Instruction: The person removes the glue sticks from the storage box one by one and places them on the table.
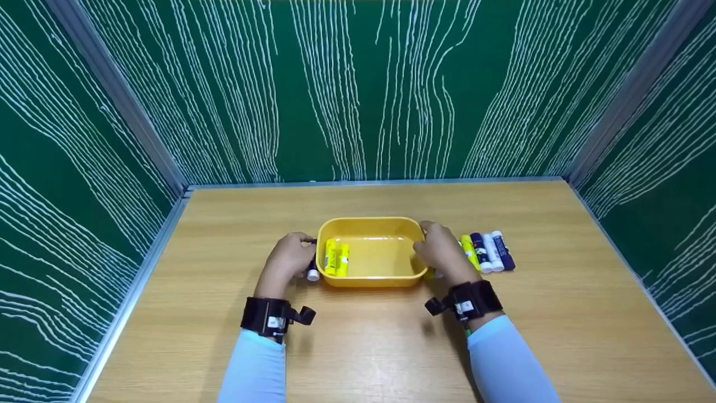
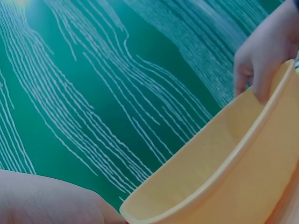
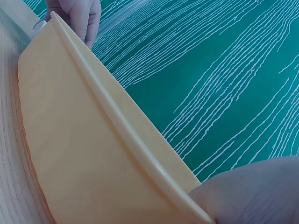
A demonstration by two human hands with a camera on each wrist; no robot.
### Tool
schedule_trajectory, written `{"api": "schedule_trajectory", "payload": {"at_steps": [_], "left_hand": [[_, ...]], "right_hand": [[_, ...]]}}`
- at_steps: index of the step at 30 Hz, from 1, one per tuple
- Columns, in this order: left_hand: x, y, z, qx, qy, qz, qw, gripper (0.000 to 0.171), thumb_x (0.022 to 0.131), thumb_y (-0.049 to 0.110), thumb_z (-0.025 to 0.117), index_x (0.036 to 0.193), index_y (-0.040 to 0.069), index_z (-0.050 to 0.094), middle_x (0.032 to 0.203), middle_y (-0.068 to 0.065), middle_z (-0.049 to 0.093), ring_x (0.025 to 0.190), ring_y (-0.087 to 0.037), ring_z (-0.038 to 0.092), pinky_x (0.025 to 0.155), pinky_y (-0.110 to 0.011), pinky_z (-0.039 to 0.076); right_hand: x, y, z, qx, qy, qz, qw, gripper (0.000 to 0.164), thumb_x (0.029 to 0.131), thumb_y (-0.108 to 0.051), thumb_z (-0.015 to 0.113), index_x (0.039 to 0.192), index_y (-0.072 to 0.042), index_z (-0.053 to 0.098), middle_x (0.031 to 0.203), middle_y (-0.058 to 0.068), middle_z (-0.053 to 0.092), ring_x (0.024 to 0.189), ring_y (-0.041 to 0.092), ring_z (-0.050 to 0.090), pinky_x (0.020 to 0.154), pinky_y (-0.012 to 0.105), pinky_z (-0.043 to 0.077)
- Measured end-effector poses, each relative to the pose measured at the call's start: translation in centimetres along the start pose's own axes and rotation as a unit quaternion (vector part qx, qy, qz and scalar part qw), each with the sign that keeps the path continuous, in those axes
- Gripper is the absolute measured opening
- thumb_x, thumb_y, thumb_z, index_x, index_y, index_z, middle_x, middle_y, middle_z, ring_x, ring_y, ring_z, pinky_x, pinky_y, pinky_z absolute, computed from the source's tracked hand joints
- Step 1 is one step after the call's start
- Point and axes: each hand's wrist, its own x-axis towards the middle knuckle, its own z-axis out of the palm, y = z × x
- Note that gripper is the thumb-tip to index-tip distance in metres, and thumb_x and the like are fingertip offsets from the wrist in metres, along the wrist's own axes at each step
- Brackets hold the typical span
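Observation:
A yellow plastic container (image 1: 373,281) stands on the table, with two yellow glue sticks (image 1: 337,258) lying at its left end. My right hand (image 1: 444,252) grips its right rim; in the left wrist view the thumb of that right hand (image 2: 268,60) reaches inside the wall, the other fingers outside. At the left end, my left hand (image 1: 291,257) is held against the outside, close to a dark glue stick (image 1: 312,270) with a white end. The left fingertips are partly hidden, so I cannot tell whether they pinch that stick.
Several glue sticks in yellow, dark blue and white (image 1: 488,252) lie in a row right of my right hand, some partly under it. The wooden table (image 1: 369,341) meets green panels (image 1: 369,101) with white wavy lines at the back and both sides.

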Motion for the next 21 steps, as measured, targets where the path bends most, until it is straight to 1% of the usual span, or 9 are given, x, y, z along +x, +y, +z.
{"api": "schedule_trajectory", "payload": {"at_steps": [3, 6, 9, 13, 17, 21], "left_hand": [[-0.01, -0.1, -0.25, -0.008, -0.012, -0.003, 0.9999, 0.055, 0.114, 0.039, 0.064, 0.162, 0.014, 0.062, 0.14, -0.014, 0.072, 0.107, -0.026, 0.073, 0.074, -0.03, 0.06], [0.0, -0.12, -0.59, -0.014, -0.015, -0.001, 0.9998, 0.054, 0.114, 0.032, 0.063, 0.164, 0.013, 0.06, 0.148, -0.015, 0.069, 0.109, -0.025, 0.073, 0.075, -0.029, 0.06], [-0.01, -0.13, -0.86, -0.014, -0.014, 0.0, 0.9998, 0.052, 0.114, 0.027, 0.061, 0.165, 0.014, 0.059, 0.153, -0.016, 0.067, 0.109, -0.025, 0.073, 0.076, -0.028, 0.06], [-0.08, -0.12, -0.92, -0.007, -0.014, 0.0, 0.9999, 0.051, 0.115, 0.027, 0.06, 0.164, 0.014, 0.06, 0.155, -0.016, 0.066, 0.113, -0.025, 0.073, 0.081, -0.029, 0.06], [-0.05, -0.16, -0.78, -0.008, -0.01, -0.007, 0.9999, 0.051, 0.116, 0.028, 0.059, 0.165, 0.014, 0.059, 0.157, -0.017, 0.065, 0.121, -0.028, 0.071, 0.094, -0.035, 0.061], [0.17, -0.35, -0.48, -0.008, 0.009, -0.001, 0.9999, 0.049, 0.116, 0.027, 0.061, 0.162, 0.01, 0.061, 0.158, -0.019, 0.065, 0.128, -0.031, 0.068, 0.105, -0.043, 0.06]], "right_hand": [[0.1, 0.24, 0.17, -0.009, 0.01, -0.022, 1.0, 0.072, 0.11, -0.011, 0.057, 0.179, -0.012, 0.035, 0.15, 0.028, 0.065, 0.062, 0.022, 0.064, 0.053, 0.034, 0.059], [0.16, 0.4, 0.29, -0.016, 0.019, -0.038, 0.999, 0.071, 0.109, -0.01, 0.057, 0.177, -0.009, 0.037, 0.146, 0.027, 0.066, 0.06, 0.02, 0.062, 0.051, 0.031, 0.056], [0.15, 0.39, 0.25, -0.011, 0.017, -0.032, 0.999, 0.072, 0.11, -0.011, 0.057, 0.178, -0.009, 0.035, 0.15, 0.026, 0.064, 0.066, 0.021, 0.063, 0.054, 0.031, 0.056], [0.22, 0.34, 0.12, -0.007, 0.011, -0.022, 1.0, 0.072, 0.111, -0.011, 0.056, 0.179, -0.01, 0.034, 0.152, 0.025, 0.063, 0.07, 0.023, 0.066, 0.056, 0.031, 0.057], [0.26, 0.27, 0.1, -0.005, 0.006, -0.016, 1.0, 0.071, 0.111, -0.011, 0.056, 0.179, -0.011, 0.034, 0.151, 0.025, 0.063, 0.07, 0.023, 0.066, 0.056, 0.032, 0.058], [0.25, 0.21, 0.07, 0.0, 0.002, -0.013, 1.0, 0.071, 0.112, -0.011, 0.056, 0.179, -0.012, 0.033, 0.153, 0.025, 0.062, 0.073, 0.024, 0.067, 0.057, 0.032, 0.059]]}}
